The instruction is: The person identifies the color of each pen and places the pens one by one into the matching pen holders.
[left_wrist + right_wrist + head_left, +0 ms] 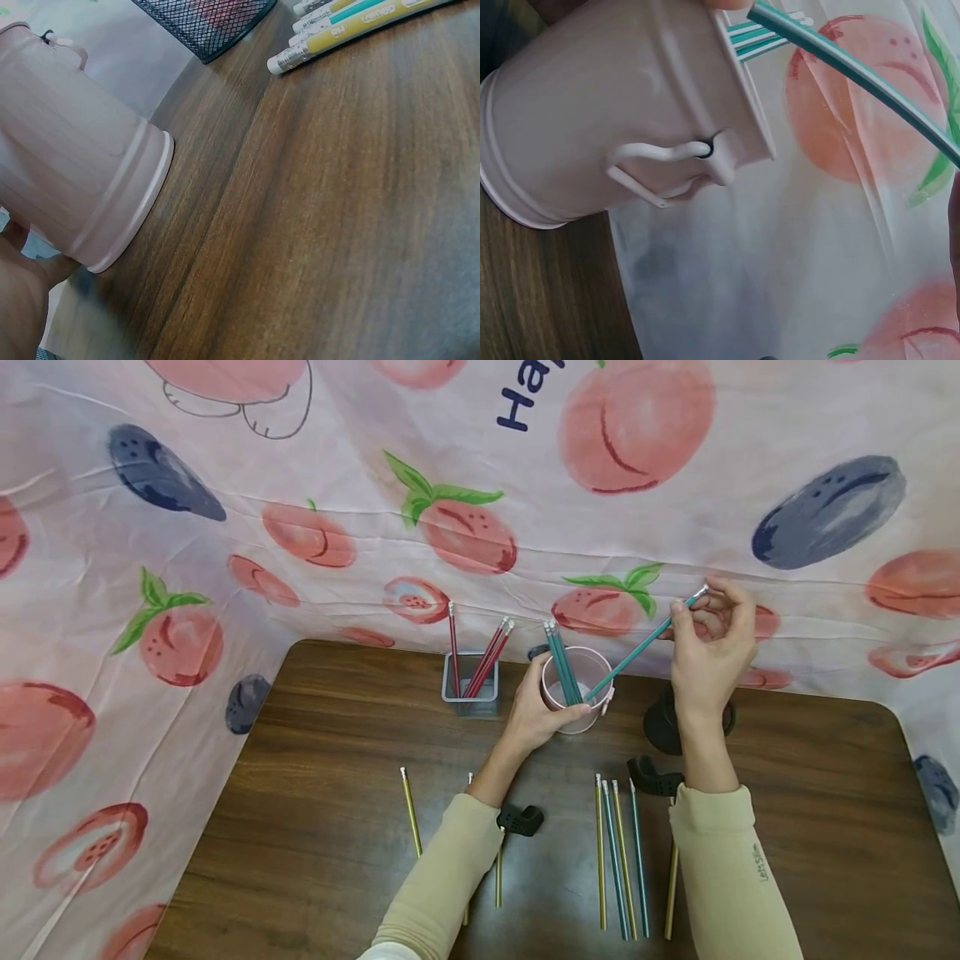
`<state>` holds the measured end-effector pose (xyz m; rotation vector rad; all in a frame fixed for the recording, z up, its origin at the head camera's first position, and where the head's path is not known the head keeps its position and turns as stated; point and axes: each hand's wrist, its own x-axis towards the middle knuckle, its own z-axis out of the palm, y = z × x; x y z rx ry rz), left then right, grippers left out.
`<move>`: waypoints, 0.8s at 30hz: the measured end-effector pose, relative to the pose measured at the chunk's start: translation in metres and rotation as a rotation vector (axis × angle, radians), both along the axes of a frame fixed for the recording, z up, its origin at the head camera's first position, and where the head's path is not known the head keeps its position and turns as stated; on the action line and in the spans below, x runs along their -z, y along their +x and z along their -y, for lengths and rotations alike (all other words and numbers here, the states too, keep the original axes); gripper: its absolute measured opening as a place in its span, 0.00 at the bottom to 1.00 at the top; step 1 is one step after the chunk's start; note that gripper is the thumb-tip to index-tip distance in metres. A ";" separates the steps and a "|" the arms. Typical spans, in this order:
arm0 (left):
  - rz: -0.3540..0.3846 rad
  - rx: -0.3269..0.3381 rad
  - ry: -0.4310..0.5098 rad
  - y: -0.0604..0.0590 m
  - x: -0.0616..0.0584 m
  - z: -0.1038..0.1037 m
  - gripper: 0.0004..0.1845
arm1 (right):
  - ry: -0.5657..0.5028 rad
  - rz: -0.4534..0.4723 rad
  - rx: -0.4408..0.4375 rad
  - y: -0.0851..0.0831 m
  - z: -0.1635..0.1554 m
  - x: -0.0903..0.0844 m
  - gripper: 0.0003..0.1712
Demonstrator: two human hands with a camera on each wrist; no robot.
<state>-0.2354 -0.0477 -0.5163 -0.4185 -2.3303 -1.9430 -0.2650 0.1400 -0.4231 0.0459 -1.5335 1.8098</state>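
Observation:
My left hand point(531, 717) grips a pale pink cup point(75, 135) with the thumb over its near rim and the other fingers at its left side. Several teal pencils point(562, 664) stand inside, leaning to the left with their eraser ends up. Up and to the right, my right hand point(708, 652) pinches one more teal pencil point(637, 647) near its eraser end. This pencil slants down to the left, and its lower end overlaps the cup's rim near my left thumb. In the right wrist view the cup's side handle point(660, 154) shows.
Left of the cup stands a square grey container point(470, 706) with several red pencils point(487, 660). A black mesh holder point(662, 722) sits partly behind my right forearm. Yellow pencils point(411, 810) and teal pencils point(639, 860) lie on the wooden table point(322, 810). Fruit-printed cloth point(337, 468) hangs behind it.

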 end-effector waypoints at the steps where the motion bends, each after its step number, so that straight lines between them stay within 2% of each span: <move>1: 0.001 -0.001 -0.002 0.001 0.000 0.000 0.43 | -0.002 0.001 -0.001 -0.001 -0.001 0.003 0.20; 8: 0.006 -0.010 -0.004 0.001 0.003 -0.001 0.44 | 0.026 0.033 -0.013 -0.004 -0.006 0.020 0.21; 15: -0.003 -0.004 0.008 -0.014 0.039 -0.005 0.46 | 0.042 0.080 -0.074 -0.002 -0.012 0.024 0.21; 16: -0.001 -0.005 0.008 -0.015 0.041 -0.005 0.46 | 0.032 0.086 -0.079 -0.002 -0.013 0.024 0.21; 24: 0.000 -0.014 0.000 -0.015 0.044 -0.001 0.45 | 0.032 0.116 -0.076 0.002 -0.013 0.027 0.21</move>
